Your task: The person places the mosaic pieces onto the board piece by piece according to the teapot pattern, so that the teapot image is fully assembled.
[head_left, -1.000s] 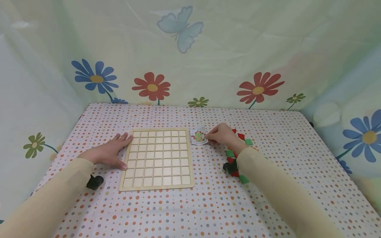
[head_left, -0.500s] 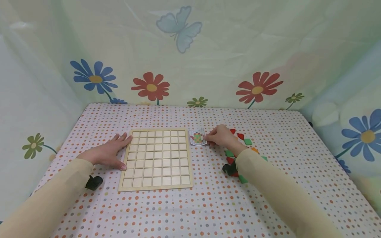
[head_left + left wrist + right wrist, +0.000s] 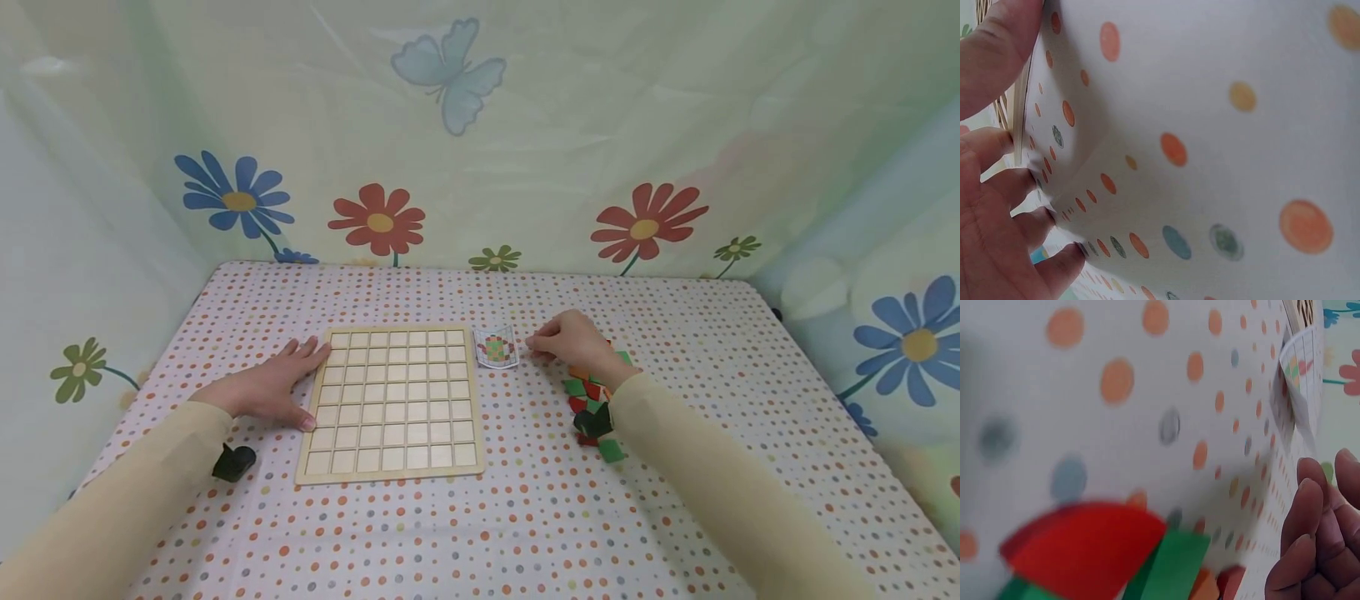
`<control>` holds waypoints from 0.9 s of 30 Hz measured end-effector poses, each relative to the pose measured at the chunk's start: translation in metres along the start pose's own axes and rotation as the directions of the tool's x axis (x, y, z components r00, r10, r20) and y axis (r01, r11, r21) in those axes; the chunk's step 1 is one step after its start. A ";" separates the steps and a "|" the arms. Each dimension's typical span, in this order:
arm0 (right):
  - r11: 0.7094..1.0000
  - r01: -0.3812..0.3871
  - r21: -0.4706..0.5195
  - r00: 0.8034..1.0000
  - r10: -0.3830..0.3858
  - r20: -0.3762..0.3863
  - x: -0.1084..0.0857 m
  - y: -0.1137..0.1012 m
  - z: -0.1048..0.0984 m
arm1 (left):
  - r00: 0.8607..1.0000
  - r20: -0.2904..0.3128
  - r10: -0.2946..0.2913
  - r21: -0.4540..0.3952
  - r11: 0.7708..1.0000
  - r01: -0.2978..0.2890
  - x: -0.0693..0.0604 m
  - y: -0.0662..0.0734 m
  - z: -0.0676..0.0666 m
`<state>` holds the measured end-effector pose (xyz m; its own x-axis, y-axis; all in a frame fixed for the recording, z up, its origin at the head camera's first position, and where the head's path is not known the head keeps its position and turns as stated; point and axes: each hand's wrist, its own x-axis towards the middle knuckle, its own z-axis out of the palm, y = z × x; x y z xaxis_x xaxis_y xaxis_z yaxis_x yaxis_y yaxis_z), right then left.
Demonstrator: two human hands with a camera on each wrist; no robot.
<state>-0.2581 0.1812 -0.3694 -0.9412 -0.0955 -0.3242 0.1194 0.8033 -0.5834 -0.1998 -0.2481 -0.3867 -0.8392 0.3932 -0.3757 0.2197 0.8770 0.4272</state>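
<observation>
My left hand (image 3: 268, 385) rests at the left edge of a wooden grid board (image 3: 387, 402), fingers spread and thumb touching its frame. In the left wrist view the thumb (image 3: 988, 59) lies against the board's side. A small curled card (image 3: 495, 347) with a coloured pattern lies just right of the board. To the right of the card, my right hand (image 3: 576, 343) hovers with fingers loosely curled. The right wrist view shows nothing between the right fingers (image 3: 1304, 519), and the card stands apart from them.
Several red, green and orange pieces lie in a pile under the right wrist, among them a green piece (image 3: 612, 451) and a rounded red piece (image 3: 1091, 547). A dotted cloth (image 3: 420, 542) covers the table. A flowered curtain (image 3: 300, 100) hangs behind it.
My right hand has let go of the card and moved slightly right, away from it. The card stays beside the board. My left hand has stayed on the board's edge.
</observation>
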 end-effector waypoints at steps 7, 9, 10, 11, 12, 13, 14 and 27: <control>1.000 0.016 -0.025 1.000 -0.016 -0.022 -0.003 0.019 -0.020 | 1.000 -0.001 -0.002 0.002 1.000 0.002 0.000 0.000 -0.001; 0.999 0.026 -0.041 0.999 -0.028 -0.033 -0.005 0.025 -0.027 | 1.000 -0.002 0.001 0.001 1.000 -0.001 0.000 0.000 -0.002; 0.998 0.033 -0.053 0.999 -0.035 -0.041 -0.006 0.029 -0.031 | 1.000 -0.002 0.002 0.002 1.000 -0.002 0.000 0.000 -0.002; 0.997 0.046 -0.067 0.998 -0.049 -0.047 -0.009 0.032 -0.034 | 1.000 -0.001 0.001 0.003 1.000 -0.001 0.000 0.000 -0.002; 0.996 0.051 -0.074 0.997 -0.055 -0.052 -0.011 0.034 -0.037 | 1.000 -0.001 0.001 0.005 1.000 -0.001 0.000 0.000 -0.002; 0.995 0.055 -0.079 0.997 -0.060 -0.058 -0.012 0.038 -0.040 | 1.000 0.000 0.000 0.007 1.000 0.000 0.000 0.000 -0.002; 0.995 0.059 -0.082 0.996 -0.064 -0.064 -0.014 0.041 -0.043 | 1.000 -0.001 0.001 0.008 1.000 -0.001 0.000 0.000 -0.002; 0.989 0.082 -0.122 0.995 -0.089 -0.049 -0.015 0.067 -0.051 | 1.000 -0.008 0.006 0.009 1.000 -0.005 -0.001 0.002 -0.001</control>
<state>-0.2525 0.2662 -0.3656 -0.9624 -0.1377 -0.2343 0.0021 0.8584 -0.5129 -0.1990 -0.2471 -0.3852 -0.8419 0.3958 -0.3667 0.2285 0.8772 0.4223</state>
